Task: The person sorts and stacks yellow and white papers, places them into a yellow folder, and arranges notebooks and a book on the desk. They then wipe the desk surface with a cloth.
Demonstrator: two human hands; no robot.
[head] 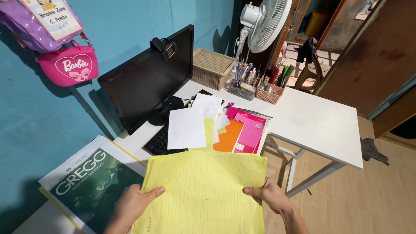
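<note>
Two hands on yellow lined pad [203, 190]; left hand [136, 201] clamped on its left edge, thumb on top | right hand [268, 197] clamped on its right edge | pad held low, over white desk [312, 125] edge, beside green book [93, 184] | loose papers [193, 123], keyboard [159, 141], black monitor [149, 78] beyond

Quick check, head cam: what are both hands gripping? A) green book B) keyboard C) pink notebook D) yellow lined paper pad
D: the left hand and the right hand each grip a side edge of the yellow lined paper pad; the green book lies untouched beside it on the desk.
</note>
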